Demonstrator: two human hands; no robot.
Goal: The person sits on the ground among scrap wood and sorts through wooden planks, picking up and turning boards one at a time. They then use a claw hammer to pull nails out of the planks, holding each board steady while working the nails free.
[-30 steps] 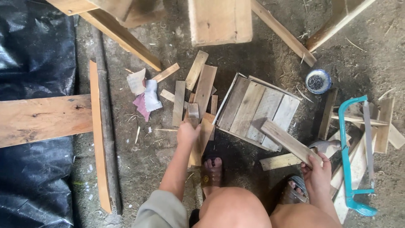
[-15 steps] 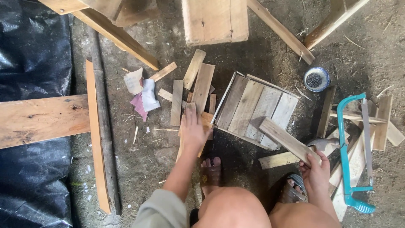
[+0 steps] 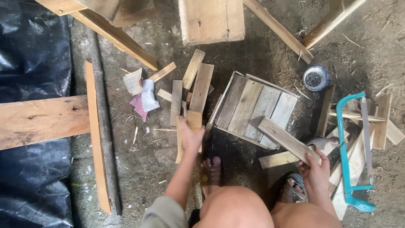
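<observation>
Gripping a short pale wooden offcut (image 3: pixel 194 120) among loose slats on the dirt floor, the left hand (image 3: pixel 190 137) has its fingers clenched around it; it could snag neighbouring slats. The right hand (image 3: pixel 315 169) clasps a long flat wooden slat (image 3: pixel 287 139) lying across the slatted wooden panel (image 3: pixel 253 105); it could slide off.

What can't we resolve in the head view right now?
- Left hand: its palm hides the grip on the short wood piece.
- Small round tin: contents too small to identify.
- Blue-framed saw: blade teeth too fine.
- Plank: cut off by the top edge.
</observation>
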